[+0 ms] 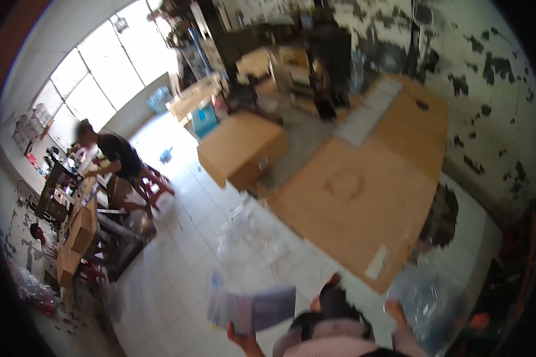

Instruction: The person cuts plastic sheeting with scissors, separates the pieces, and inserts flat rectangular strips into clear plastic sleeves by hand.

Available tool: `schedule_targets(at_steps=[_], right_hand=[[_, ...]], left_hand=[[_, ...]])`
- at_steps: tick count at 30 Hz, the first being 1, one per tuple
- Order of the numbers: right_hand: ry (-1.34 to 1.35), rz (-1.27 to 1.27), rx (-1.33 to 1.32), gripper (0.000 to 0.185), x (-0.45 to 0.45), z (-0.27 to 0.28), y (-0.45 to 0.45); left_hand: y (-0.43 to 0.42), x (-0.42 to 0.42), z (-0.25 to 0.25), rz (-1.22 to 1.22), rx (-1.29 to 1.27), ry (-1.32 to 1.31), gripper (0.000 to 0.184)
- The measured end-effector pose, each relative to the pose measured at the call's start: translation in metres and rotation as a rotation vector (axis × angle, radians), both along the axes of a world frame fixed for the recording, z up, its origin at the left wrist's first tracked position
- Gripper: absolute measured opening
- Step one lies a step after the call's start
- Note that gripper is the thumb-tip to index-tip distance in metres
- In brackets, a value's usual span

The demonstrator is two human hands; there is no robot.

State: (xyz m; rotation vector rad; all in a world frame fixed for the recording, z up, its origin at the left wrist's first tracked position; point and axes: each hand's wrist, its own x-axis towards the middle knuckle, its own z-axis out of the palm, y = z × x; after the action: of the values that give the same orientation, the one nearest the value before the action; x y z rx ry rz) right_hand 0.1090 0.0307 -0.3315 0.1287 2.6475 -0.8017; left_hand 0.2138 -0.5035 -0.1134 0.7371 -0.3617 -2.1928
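Note:
My left hand (pixel 242 340), low in the view, is closed on the lower edge of a bluish-grey flat sheet (pixel 274 308). The sheet looks thin and partly see-through, with a fold or overlap near its middle; I cannot make out whether it is one sheet or several. My right hand (pixel 395 310) hangs to the right of my body, blurred, and its fingers do not show clearly. Right beside it is a large clear plastic bag (pixel 429 303); whether they touch I cannot tell. My foot (pixel 330 282) shows on the tiled floor between the hands.
A large cardboard sheet (pixel 363 208) covers the floor ahead, with a cardboard box (pixel 242 144) at its far left. Loose clear plastic (pixel 253 241) lies on the tiles. At left, a person (pixel 118 154) works at a bench (pixel 80 229) near a red stool (pixel 156 184).

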Motion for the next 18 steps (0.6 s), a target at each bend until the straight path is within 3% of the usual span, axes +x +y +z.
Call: schedule_targets(at_steps=[1, 2, 3, 4, 6, 7, 10, 11, 12, 13, 14, 15, 16, 17, 18], right_hand=[[-0.036, 0.017, 0.105, 0.028, 0.024, -0.057, 0.020], [-0.288, 0.165, 0.184, 0.034, 0.035, -0.113, 0.047], [-0.526, 0.345, 0.249, 0.041, 0.044, -0.164, 0.071], [-0.639, 0.272, 0.229, 0.041, 0.064, -0.123, 0.062], [-0.578, 0.174, 0.079, 0.042, 0.074, -0.045, 0.021], [-0.502, 0.158, -0.020, 0.042, 0.070, 0.003, -0.007], [-0.257, 0.202, -0.363, 0.043, 0.032, 0.126, -0.089], [-0.336, 0.043, -0.568, 0.037, 0.018, 0.116, -0.102], [-0.218, 0.517, -0.264, 0.029, -0.019, 0.123, -0.119], [-0.196, 0.982, 0.272, 0.020, -0.055, 0.153, -0.158], [-0.146, 1.142, 0.072, 0.024, -0.084, 0.128, -0.167], [-0.156, 1.131, 0.008, 0.024, -0.109, 0.175, -0.215], [-0.020, 1.074, -0.351, 0.035, -0.130, 0.249, -0.259], [-0.024, 0.900, -0.508, 0.049, -0.141, 0.272, -0.289], [-0.353, 0.799, -0.848, 0.058, -0.157, 0.291, -0.314]], left_hand=[[0.006, -0.002, 0.001, 0.015, 0.038, 0.087, 0.064], [-0.013, 0.022, -0.043, -0.029, 0.088, -0.094, 0.061], [-0.003, 0.011, -0.018, 0.018, 0.168, -0.021, 0.061], [-0.007, 0.008, -0.028, 0.013, 0.147, -0.055, 0.061], [-0.015, 0.023, -0.060, 0.002, 0.122, -0.180, 0.062], [-0.019, 0.025, -0.066, -0.017, 0.137, -0.104, 0.063], [-0.003, -0.002, 0.007, -0.073, -0.055, -0.025, 0.066], [-0.007, -0.005, 0.015, -0.081, -0.051, 0.000, 0.066], [-0.012, -0.004, 0.025, -0.121, -0.092, -0.034, 0.066], [-0.017, -0.004, 0.035, -0.161, -0.131, -0.069, 0.065], [-0.024, -0.008, 0.045, -0.200, -0.172, -0.096, 0.065], [-0.030, -0.011, 0.056, -0.228, -0.222, -0.133, 0.065], [-0.036, -0.013, 0.068, -0.257, -0.268, -0.174, 0.066], [-0.041, -0.014, 0.081, -0.289, -0.311, -0.218, 0.067], [-0.047, -0.016, 0.095, -0.368, -0.318, -0.246, 0.066]])
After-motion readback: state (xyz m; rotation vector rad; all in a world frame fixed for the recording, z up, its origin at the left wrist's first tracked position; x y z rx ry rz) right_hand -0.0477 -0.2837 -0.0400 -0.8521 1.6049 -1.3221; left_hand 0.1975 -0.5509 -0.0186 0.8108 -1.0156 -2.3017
